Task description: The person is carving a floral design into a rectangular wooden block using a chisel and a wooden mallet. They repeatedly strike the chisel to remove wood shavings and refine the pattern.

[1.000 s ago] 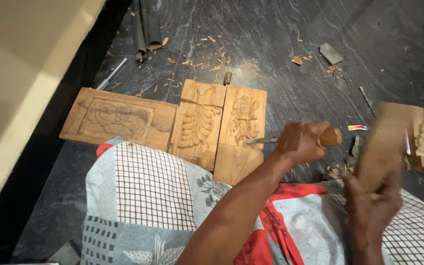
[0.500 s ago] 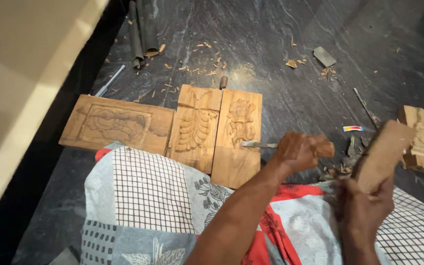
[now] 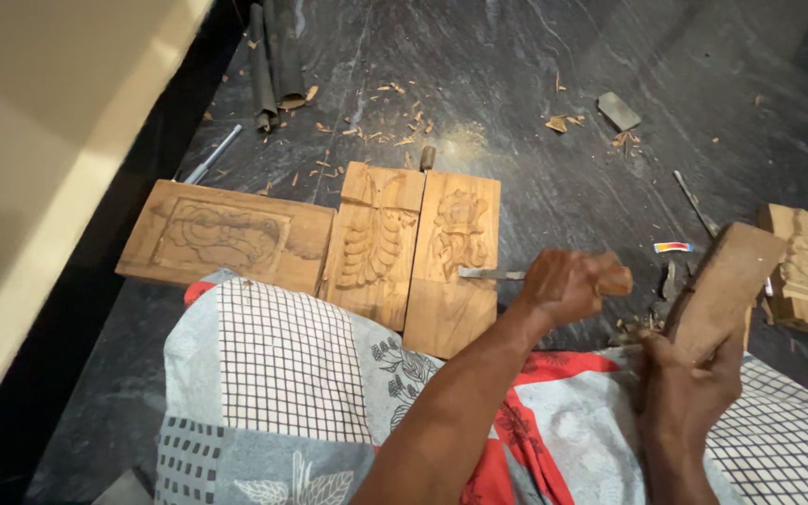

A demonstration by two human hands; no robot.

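Observation:
My left hand (image 3: 563,285) is shut on a wooden-handled chisel (image 3: 490,274). Its steel blade points left and rests on the right carved wooden panel (image 3: 455,234). My right hand (image 3: 689,383) grips a plain wooden mallet block (image 3: 724,281), held tilted to the right of the chisel handle and not touching it. A leaf-carved panel (image 3: 374,238) and a wide panel (image 3: 222,234) lie side by side to the left of the first one. All three lie on the dark stone floor against my cloth-covered lap (image 3: 273,374).
A carved wooden block (image 3: 806,271) lies at the right edge. A thin metal tool (image 3: 694,201), a small grey stone (image 3: 617,110) and wood chips are scattered on the floor. Dark rods (image 3: 268,65) lie at the top. A pale wall (image 3: 49,140) runs along the left.
The mallet block has come down a little and no longer overlaps the carved block at the right. My left hand with the chisel has sunk slightly; the blade stays on the right panel.

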